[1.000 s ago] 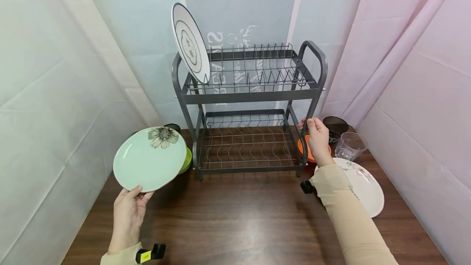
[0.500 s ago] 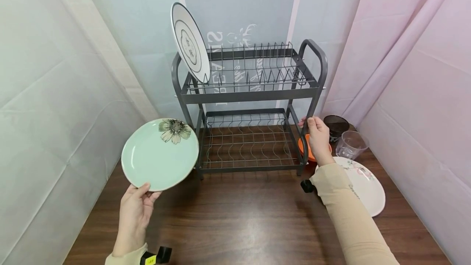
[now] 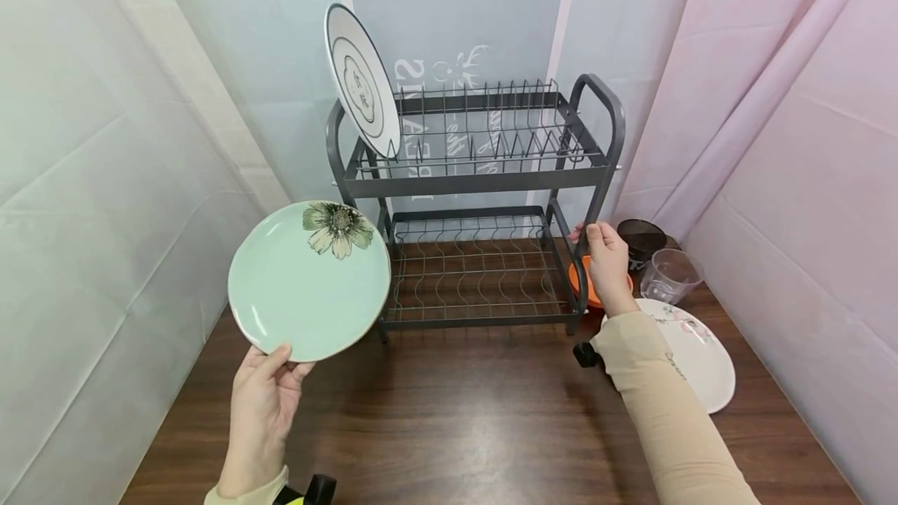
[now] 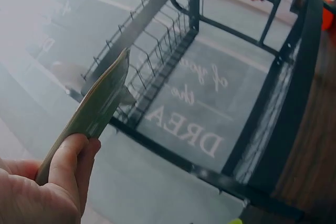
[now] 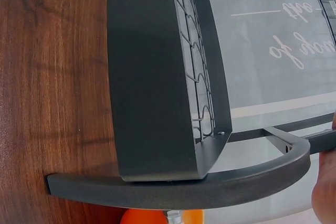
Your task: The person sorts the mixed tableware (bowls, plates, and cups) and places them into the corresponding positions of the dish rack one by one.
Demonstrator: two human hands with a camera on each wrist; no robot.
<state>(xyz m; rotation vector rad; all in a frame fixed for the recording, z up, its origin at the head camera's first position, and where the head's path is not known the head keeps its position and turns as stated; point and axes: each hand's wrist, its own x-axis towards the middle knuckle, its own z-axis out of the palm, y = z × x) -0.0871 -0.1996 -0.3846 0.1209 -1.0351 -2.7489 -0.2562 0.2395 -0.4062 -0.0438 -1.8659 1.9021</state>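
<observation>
My left hand point(image 3: 264, 404) pinches the lower rim of a pale green plate point(image 3: 302, 287) with a dark flower near its upper edge. The plate is raised and tilted with its face toward me, and it overlaps the left legs of a dark two-tier dish rack point(image 3: 477, 184). In the left wrist view the plate point(image 4: 97, 100) shows almost edge-on between thumb and fingers. My right hand point(image 3: 607, 259) grips the rack's right front post. A white plate point(image 3: 362, 84) with a dark rim leans upright at the left end of the top tier.
Right of the rack are an orange bowl point(image 3: 595, 298), a dark cup point(image 3: 641, 240), a clear plastic cup point(image 3: 670, 277) and a white floral plate point(image 3: 701, 357) lying on the wooden table point(image 3: 449, 419). Pale curtains point(image 3: 140, 139) hang around the table.
My left hand has moved a little right and raised the green plate, turning its face more upright. My right hand has stayed on the rack post.
</observation>
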